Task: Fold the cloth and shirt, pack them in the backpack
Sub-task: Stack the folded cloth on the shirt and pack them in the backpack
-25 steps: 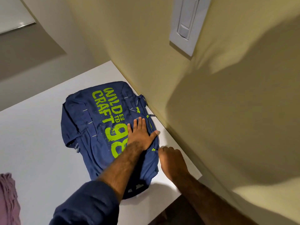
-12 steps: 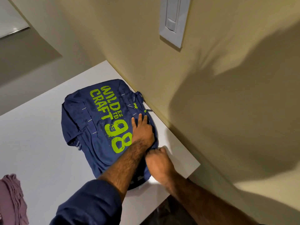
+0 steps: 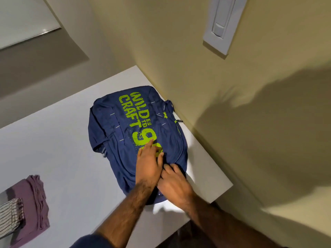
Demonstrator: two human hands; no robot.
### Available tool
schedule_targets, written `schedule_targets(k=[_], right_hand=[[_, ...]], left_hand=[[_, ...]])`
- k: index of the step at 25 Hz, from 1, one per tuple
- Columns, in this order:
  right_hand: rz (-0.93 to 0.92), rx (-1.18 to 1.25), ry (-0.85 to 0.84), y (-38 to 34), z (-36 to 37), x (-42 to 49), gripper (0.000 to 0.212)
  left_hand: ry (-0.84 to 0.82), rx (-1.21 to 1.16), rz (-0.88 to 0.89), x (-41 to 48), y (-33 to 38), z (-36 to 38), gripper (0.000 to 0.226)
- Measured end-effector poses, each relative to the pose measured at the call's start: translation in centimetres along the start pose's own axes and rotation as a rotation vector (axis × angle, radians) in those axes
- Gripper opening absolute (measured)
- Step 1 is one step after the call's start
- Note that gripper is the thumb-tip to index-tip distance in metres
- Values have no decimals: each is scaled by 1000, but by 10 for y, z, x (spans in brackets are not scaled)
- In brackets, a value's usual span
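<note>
A navy backpack [image 3: 114, 133] with green "WILD CRAFT 98" print lies flat on the white table [image 3: 53, 149], close to the wall. My left hand [image 3: 148, 163] presses flat on its near part, fingers straight over the green digits. Right beside it, my right hand [image 3: 174, 182] has its fingers curled onto the backpack's near right edge; what they pinch is hidden. A folded purple cloth [image 3: 34, 199] lies at the lower left. A folded striped shirt [image 3: 9, 215] rests on it.
A yellow wall [image 3: 197, 59] with a white switch plate [image 3: 221, 24] runs along the table's right side. The table's near right corner [image 3: 227, 185] ends just beyond the backpack, with dark floor below.
My right hand has moved left from the table beside the backpack onto its near edge, up against my left hand. My left hand slid back a little toward me.
</note>
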State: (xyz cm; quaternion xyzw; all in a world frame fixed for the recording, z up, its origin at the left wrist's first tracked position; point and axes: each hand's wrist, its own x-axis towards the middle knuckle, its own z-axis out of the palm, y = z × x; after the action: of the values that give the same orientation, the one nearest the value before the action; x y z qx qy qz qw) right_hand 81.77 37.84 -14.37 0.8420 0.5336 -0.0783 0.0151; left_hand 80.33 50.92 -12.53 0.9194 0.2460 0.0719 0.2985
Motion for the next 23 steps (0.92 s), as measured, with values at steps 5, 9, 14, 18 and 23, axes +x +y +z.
schedule_targets(k=[5, 9, 14, 18, 23], right_hand=[[54, -54, -4, 47, 11, 19, 89], [-81, -60, -55, 39, 6, 36, 92], [-72, -148, -157, 20, 9, 43, 83], [-53, -209, -161, 19, 20, 43, 61], [-95, -316, -41, 28, 26, 43, 42]], left_hand=[[92, 203, -138, -95, -51, 3, 37], [21, 312, -200, -113, -56, 13, 25], [91, 394, -186, -101, -53, 8, 16], [162, 402, -164, -106, -57, 0, 12], [230, 503, -207, -102, -100, -28, 12]])
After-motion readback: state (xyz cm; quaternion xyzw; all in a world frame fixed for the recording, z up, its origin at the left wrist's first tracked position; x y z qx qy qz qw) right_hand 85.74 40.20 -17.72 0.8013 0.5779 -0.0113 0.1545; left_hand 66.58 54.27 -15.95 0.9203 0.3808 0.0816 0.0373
